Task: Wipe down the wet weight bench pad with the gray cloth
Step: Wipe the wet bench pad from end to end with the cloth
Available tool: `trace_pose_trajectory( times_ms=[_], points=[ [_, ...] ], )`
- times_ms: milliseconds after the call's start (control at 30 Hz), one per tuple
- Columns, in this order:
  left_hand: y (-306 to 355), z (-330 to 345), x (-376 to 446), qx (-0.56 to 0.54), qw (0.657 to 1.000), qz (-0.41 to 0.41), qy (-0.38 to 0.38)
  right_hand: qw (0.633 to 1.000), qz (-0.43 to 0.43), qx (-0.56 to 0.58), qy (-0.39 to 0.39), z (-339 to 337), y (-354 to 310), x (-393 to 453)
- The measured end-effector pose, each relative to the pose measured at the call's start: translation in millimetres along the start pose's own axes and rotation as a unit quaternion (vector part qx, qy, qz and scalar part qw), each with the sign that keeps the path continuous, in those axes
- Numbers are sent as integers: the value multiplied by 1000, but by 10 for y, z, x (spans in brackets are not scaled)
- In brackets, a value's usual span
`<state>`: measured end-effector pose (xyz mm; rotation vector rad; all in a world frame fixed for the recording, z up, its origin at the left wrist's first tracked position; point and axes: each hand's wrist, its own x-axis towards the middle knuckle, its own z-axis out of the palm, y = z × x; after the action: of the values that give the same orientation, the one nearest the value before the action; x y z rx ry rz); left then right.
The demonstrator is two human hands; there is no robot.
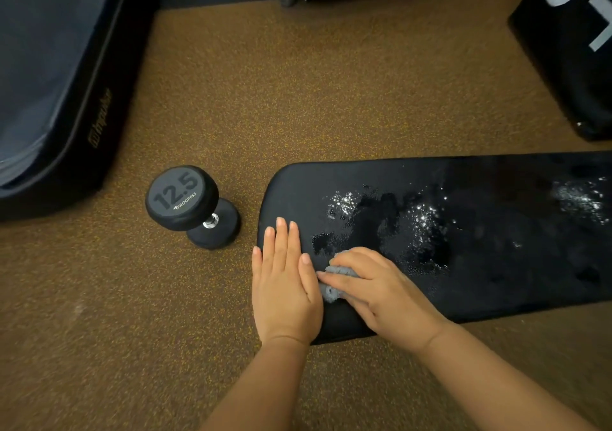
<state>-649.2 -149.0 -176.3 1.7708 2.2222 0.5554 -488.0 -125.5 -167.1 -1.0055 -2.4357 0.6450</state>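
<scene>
My right hand [381, 290] has its fingers clenched on the cloth [332, 286] near the bench [496, 281] left end — left hand [286, 285] flat, fingers released, beside it; wet patches toward the middle.

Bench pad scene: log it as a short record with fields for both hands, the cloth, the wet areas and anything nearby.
left hand: flat, palm down on the bench pad near its rounded end
right hand: pressing the bunched gray cloth onto the pad
wet areas: droplets glisten across the pad's middle, and further right
nearby: 12.5 dumbbell on the speckled floor, left of the pad
</scene>
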Motion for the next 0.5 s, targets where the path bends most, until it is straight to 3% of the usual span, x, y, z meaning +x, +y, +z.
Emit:
trace_pose_trajectory(
  times_ms=[500],
  points=[
    [-9,44,35,50,999,5,0,998,-7,-55,40,22,274,505]
  ],
)
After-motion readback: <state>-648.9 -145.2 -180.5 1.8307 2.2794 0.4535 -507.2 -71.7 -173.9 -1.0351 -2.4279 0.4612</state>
